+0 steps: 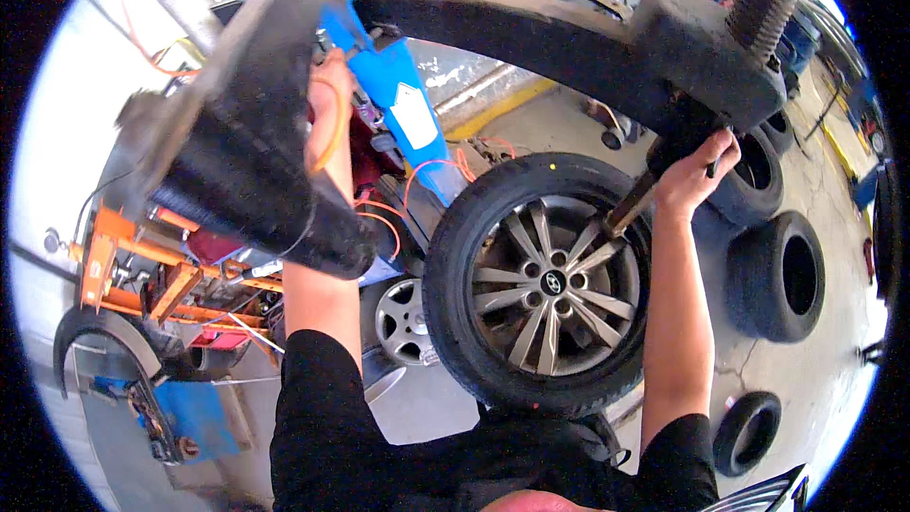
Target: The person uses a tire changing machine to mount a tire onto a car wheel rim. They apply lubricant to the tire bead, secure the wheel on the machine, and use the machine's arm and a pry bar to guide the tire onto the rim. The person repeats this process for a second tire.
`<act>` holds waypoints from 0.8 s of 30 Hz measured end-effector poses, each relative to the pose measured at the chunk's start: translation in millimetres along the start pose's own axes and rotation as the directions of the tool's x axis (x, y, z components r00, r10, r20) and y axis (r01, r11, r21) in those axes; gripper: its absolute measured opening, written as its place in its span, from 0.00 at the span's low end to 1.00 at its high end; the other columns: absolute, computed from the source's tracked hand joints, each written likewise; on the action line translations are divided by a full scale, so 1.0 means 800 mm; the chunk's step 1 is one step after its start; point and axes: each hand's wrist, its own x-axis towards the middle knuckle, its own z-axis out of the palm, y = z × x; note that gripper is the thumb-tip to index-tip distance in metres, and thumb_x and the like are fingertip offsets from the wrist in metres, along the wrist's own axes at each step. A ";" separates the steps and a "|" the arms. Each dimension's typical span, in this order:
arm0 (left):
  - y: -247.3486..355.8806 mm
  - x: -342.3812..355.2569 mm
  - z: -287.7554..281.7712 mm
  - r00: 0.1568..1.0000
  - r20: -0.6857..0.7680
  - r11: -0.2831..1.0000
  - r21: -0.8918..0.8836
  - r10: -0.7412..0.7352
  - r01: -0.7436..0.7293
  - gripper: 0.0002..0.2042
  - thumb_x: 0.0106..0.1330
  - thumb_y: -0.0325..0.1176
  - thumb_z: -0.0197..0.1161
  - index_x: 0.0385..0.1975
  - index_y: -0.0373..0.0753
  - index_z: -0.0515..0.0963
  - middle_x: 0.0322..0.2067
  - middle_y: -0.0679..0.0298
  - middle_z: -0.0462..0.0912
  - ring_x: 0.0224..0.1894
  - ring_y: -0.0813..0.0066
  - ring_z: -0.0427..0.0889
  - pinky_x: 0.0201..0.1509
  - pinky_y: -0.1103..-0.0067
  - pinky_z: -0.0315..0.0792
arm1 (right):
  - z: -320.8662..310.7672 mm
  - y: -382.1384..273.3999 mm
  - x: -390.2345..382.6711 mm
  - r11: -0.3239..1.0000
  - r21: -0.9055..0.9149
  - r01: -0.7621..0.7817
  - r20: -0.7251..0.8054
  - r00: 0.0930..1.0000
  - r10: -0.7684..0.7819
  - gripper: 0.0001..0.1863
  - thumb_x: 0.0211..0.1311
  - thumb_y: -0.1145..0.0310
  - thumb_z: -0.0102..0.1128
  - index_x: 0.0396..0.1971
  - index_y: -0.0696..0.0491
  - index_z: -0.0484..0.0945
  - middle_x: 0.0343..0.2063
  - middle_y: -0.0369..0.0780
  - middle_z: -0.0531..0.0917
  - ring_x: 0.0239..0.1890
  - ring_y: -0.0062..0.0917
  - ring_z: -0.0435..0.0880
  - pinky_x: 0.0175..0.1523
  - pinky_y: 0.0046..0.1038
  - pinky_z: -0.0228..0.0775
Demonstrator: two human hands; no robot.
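Right hand (697, 175) is up at the black machine arm (569, 43), fingers curled shut around a dark handle just under the arm's heavy head, where a metal bar (627, 213) slants down to touch the rim of the alloy wheel (550, 289). That wheel, silver spokes and black tyre (464, 228) on it, sits right in the centre below the arm. Left hand (327, 104) reaches high on the other side, beside a blue column (403, 114) carrying a white oblong label (414, 116); an orange hose loops across the hand, and a big blurred dark casing (246, 161) covers part of it, so how far that grip is closed I can't tell. Below the casing, a second bare silver wheel (403, 322) lies just left of the tyre. Over on the right, loose black tyres (777, 275) lie on the concrete floor (825, 379), well apart from the wheel. Far left, an orange steel frame (142, 275) and a blue panel (194, 417) low down. A yellow painted line (502, 106) runs across the floor behind the column. Bright daylight at the upper left.
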 end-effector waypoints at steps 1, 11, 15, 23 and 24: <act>-0.010 0.009 0.004 0.990 -0.021 0.974 0.179 0.142 -0.136 0.17 0.74 0.41 0.62 0.51 0.33 0.78 0.30 0.59 0.82 0.24 0.69 0.81 0.27 0.75 0.77 | -0.005 0.002 0.004 1.000 -0.011 -0.010 -0.001 1.000 0.010 0.31 0.84 0.42 0.46 0.55 0.61 0.71 0.47 0.42 0.74 0.49 0.28 0.70 0.63 0.32 0.64; 0.026 -0.052 -0.031 0.823 0.090 0.752 0.363 0.560 -0.551 0.31 0.73 0.46 0.69 0.66 0.30 0.68 0.61 0.44 0.76 0.63 0.51 0.78 0.69 0.62 0.69 | 0.000 0.012 0.006 0.978 0.189 -0.092 0.125 0.990 0.069 0.22 0.85 0.48 0.49 0.55 0.55 0.71 0.44 0.34 0.72 0.47 0.20 0.68 0.60 0.26 0.64; -0.023 -0.124 -0.061 0.979 0.085 0.976 -0.131 0.187 -0.175 0.48 0.75 0.56 0.63 0.82 0.32 0.46 0.74 0.49 0.65 0.72 0.56 0.70 0.75 0.66 0.65 | -0.080 0.056 0.024 0.960 0.147 -0.237 0.473 0.869 0.143 0.20 0.83 0.51 0.55 0.54 0.53 0.69 0.54 0.38 0.79 0.54 0.21 0.74 0.63 0.27 0.65; -0.224 -0.464 -0.128 0.804 0.425 0.908 0.244 -0.415 0.340 0.40 0.72 0.48 0.68 0.80 0.37 0.60 0.74 0.54 0.69 0.73 0.59 0.69 0.77 0.67 0.61 | -0.280 0.220 -0.044 0.722 -0.691 -0.013 0.628 0.485 0.609 0.42 0.63 0.37 0.72 0.61 0.52 0.62 0.48 0.59 0.85 0.52 0.62 0.85 0.56 0.52 0.76; -0.192 -0.477 -0.110 0.797 0.391 0.887 0.239 -0.460 0.394 0.43 0.70 0.44 0.71 0.81 0.38 0.58 0.74 0.52 0.67 0.72 0.57 0.70 0.76 0.67 0.62 | -0.284 0.229 -0.052 0.728 -0.684 -0.035 0.634 0.465 0.618 0.41 0.64 0.38 0.72 0.60 0.52 0.63 0.48 0.60 0.85 0.52 0.62 0.84 0.56 0.52 0.76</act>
